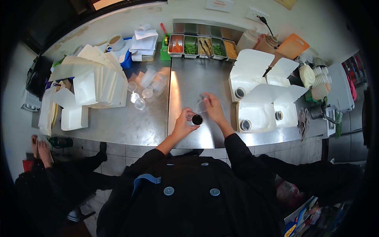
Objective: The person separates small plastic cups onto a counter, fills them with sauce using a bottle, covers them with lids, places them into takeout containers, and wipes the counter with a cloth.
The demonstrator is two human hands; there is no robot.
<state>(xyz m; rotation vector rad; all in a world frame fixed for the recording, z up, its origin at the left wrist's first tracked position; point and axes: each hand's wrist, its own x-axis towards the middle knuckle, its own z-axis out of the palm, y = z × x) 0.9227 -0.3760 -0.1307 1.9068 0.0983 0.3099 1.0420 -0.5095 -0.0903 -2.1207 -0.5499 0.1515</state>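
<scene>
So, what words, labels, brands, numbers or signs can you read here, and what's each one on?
No text is readable.
Wall sign: reddish print, too small and blurred.
Stacked papers: cannot tell whether they bear writing.
Blue-and-yellow package: too blurred to read.

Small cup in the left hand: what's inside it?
Inside the small cup is a dark filling, visible from above; what it is, I can't tell. The filling hides the cup's bottom, and the left hand covers part of its side.
</scene>
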